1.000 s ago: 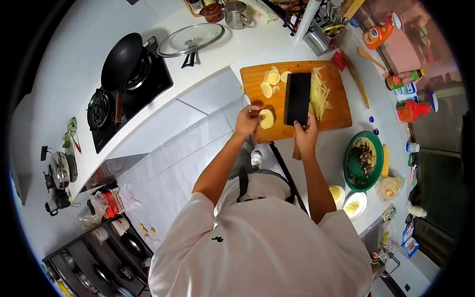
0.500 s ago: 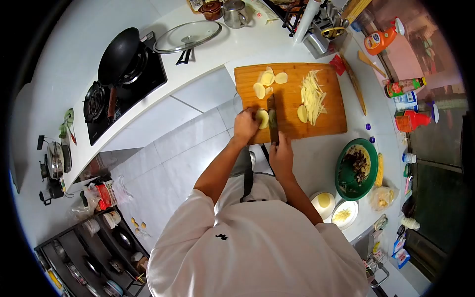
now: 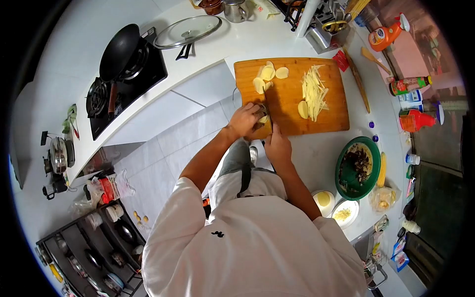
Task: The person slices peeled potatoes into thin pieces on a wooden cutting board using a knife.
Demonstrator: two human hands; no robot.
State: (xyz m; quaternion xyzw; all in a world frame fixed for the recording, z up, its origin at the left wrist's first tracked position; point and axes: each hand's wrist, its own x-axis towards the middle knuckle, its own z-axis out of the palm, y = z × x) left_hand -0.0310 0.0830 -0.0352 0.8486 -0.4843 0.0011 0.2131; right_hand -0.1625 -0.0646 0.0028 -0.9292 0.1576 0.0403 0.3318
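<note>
A wooden cutting board [image 3: 297, 125] lies on the counter. At its near left edge my left hand [image 3: 245, 121] is closed on a peeled potato [image 3: 264, 119], its fingers covering most of it. My right hand [image 3: 278, 147] grips the handle of a kitchen knife [image 3: 268, 106]. The blade is seen nearly edge-on, right against the potato beside my left fingertips; how deep it sits is unclear. Several round potato slices [image 3: 267, 73] lie near the board's far left corner. Toward the right is a pile of potato strips [image 3: 312, 96], with one slice [image 3: 303, 110] against it.
Right of me stand a green bowl [image 3: 341, 175] of dark and pale food and a white plate [image 3: 354, 212] with chopped bits. A corn cob [image 3: 382, 168] lies beside the bowl. A wok [image 3: 118, 52] sits on the stove at left, near a glass lid [image 3: 193, 30].
The knife has shifted left, from beside the potato to against it, and now looks narrower. My left fingers have closed further over the potato.
</note>
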